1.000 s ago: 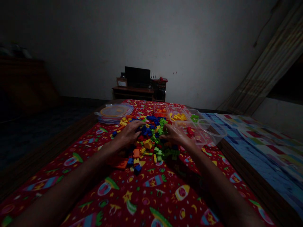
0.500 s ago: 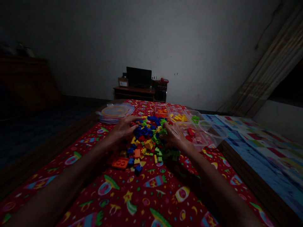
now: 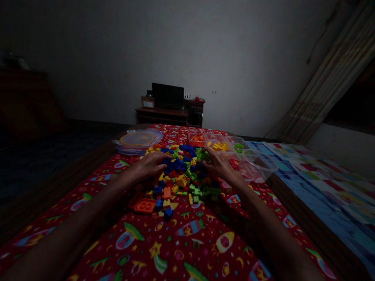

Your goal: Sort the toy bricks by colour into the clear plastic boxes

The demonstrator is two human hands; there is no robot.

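A heap of small toy bricks (image 3: 181, 173) in blue, green, yellow, red and orange lies on a red patterned cloth (image 3: 187, 242). My left hand (image 3: 149, 164) rests on the heap's left side, fingers stretched toward the blue bricks. On the right side of the heap sits my right hand (image 3: 216, 164), fingers curled over green bricks near the far edge; the dim light hides what lies under them. A flat orange piece (image 3: 144, 205) lies at the heap's near left corner.
Clear plastic tubs (image 3: 234, 150) holding sorted bricks stand at the far right. A stack of clear lids (image 3: 137, 139) lies at the far left. A blue patterned mat (image 3: 316, 183) adjoins on the right. A dark low cabinet (image 3: 170, 109) stands against the wall.
Both hands have slid a little farther into the heap, the left one away from me then back to the blue bricks. The view has shifted slightly left.
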